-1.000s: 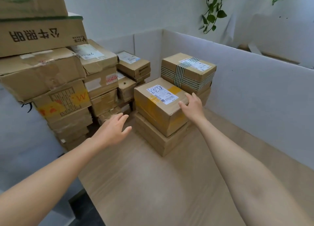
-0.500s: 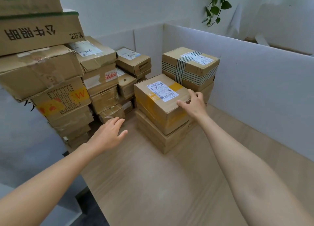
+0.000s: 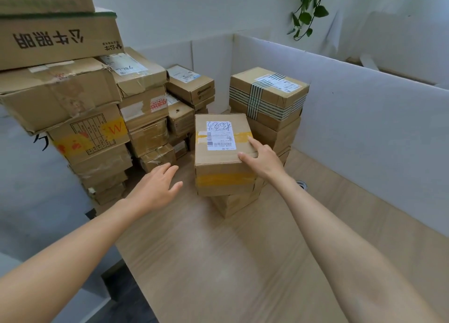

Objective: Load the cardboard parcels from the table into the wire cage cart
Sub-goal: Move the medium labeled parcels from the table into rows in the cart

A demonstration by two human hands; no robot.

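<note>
**Yellow-taped parcel swung square and pulled near, left hand closing in**

Change: the brown cardboard parcel with yellow tape and a white label (image 3: 224, 163) sat cornerwise a second ago. It now faces the camera square and overhangs the near edge of the flatter cardboard box (image 3: 233, 205) under it. The right hand (image 3: 263, 161) has slid from the far right corner to the near right corner. Its index finger lies straight on the lid and its thumb sits at the near top edge, pressing rather than wrapping. The other fingers are hidden past the right side. The left hand (image 3: 155, 186) is still off the parcel, fingers spread and loose, in the air just left of it and above the light wood-grain tabletop (image 3: 218, 262).

Meaning: likely a pre-lift step. The parcel is freed from the pile and the left side is open for a two-hand grab. It is not lifted yet. The wire cage cart is not in view.

Materials: the parcel is matte corrugated card, boxy with crisp edges. The tape band is glossy and the paper label carries blue handwriting. Behind it stands a cardboard box bound with dark striped tape (image 3: 267, 104). Far left is a tall stack of dented cardboard boxes (image 3: 80, 104), creased with torn flaps. A smooth white partition panel (image 3: 364, 128) runs along the right.
</note>
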